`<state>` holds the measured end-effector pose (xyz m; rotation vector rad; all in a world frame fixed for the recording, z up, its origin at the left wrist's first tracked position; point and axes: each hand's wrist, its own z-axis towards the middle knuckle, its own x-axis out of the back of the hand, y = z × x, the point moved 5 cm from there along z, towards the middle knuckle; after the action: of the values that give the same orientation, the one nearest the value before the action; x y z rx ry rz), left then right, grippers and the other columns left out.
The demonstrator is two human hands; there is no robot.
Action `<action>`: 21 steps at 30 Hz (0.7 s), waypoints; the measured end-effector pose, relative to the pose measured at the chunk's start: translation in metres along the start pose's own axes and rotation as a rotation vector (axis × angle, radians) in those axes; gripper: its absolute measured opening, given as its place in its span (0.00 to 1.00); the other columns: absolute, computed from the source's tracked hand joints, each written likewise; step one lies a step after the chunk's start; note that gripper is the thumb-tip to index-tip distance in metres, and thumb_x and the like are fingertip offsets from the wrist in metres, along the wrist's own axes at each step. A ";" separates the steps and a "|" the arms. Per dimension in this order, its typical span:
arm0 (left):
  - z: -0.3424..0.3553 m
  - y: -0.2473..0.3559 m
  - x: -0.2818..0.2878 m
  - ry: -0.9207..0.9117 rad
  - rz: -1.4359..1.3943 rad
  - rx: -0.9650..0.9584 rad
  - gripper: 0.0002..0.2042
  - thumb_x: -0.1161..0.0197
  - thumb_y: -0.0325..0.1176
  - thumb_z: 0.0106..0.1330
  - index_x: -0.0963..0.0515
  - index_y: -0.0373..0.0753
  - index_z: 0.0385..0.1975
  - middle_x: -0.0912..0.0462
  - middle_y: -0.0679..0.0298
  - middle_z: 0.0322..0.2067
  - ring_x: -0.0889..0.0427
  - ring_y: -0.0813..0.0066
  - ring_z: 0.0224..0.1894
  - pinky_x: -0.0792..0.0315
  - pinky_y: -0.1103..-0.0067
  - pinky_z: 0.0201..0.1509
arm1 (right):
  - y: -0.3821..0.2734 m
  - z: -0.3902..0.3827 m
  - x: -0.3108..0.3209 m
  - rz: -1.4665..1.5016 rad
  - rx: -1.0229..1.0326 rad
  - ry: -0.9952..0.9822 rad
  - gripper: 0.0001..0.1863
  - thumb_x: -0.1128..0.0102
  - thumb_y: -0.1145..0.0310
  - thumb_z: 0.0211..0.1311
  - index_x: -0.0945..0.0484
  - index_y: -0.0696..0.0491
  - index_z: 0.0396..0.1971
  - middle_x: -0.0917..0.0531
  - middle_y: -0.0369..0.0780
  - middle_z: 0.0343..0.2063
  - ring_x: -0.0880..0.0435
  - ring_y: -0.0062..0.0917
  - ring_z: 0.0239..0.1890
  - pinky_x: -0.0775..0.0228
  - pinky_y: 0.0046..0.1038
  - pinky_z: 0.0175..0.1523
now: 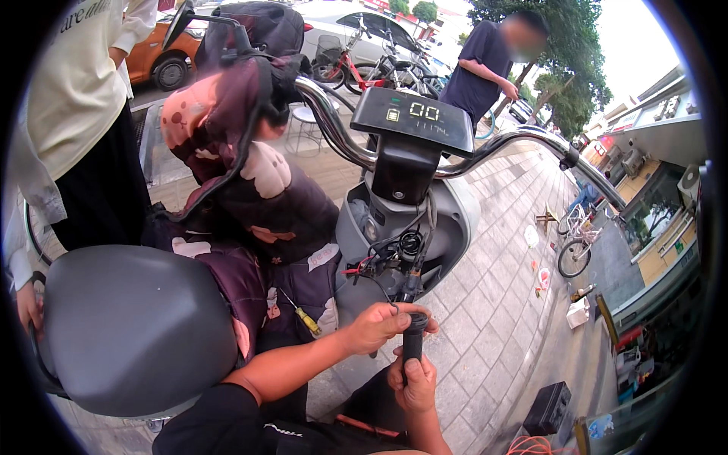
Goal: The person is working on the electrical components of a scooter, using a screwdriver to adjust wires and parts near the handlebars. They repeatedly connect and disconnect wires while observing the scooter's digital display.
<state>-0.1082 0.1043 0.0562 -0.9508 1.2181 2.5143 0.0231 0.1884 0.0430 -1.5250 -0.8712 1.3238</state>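
- We hold a black cylindrical rubber handlebar grip (pixel 413 345) upright at lower centre of the frame; our right hand (pixel 415 385) is wrapped shut around its lower end, our left hand (pixel 385 324) is curled over its top.
- Directly above the grip, a tangle of loose black and red wires (pixel 394 254) hangs out of the opened front panel of the grey electric scooter (pixel 455 220).
- Risk: the wires run close to the top of the grip; a twist or pull could, we judge, strain or tear a lead.
- Risk: both hands bear on one small part; a slip could drop it onto the paved ground.
- A yellow-handled screwdriver (pixel 303 315) lies on the dark patterned quilted leg cover (pixel 265 197), centre-left; a knock from our left forearm could send it off.
- The chrome handlebar (pixel 516 140) crosses the upper frame.
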 end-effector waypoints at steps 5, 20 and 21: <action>0.000 0.002 -0.001 0.012 0.026 0.007 0.28 0.42 0.47 0.79 0.30 0.26 0.65 0.18 0.51 0.59 0.20 0.65 0.63 0.30 0.71 0.70 | -0.005 -0.005 0.001 -0.343 0.112 0.160 0.19 0.35 0.62 0.71 0.22 0.60 0.52 0.22 0.33 0.25 0.27 0.15 0.24 0.36 0.20 0.31; -0.002 0.012 -0.007 -0.006 0.150 -0.004 0.26 0.43 0.44 0.79 0.29 0.27 0.64 0.17 0.54 0.58 0.21 0.68 0.63 0.31 0.72 0.71 | -0.019 -0.012 -0.015 -0.822 0.326 0.301 0.21 0.32 0.59 0.69 0.22 0.60 0.50 0.17 0.37 0.28 0.20 0.20 0.29 0.27 0.27 0.35; -0.002 0.014 -0.008 -0.009 0.153 -0.005 0.26 0.43 0.44 0.79 0.28 0.27 0.64 0.17 0.54 0.57 0.21 0.68 0.63 0.31 0.72 0.71 | -0.020 -0.012 -0.015 -0.820 0.328 0.299 0.21 0.32 0.59 0.69 0.22 0.60 0.50 0.17 0.37 0.28 0.20 0.20 0.29 0.27 0.27 0.35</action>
<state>-0.1064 0.0946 0.0688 -0.8769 1.3295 2.6359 0.0336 0.1788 0.0669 -0.9078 -0.8895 0.5782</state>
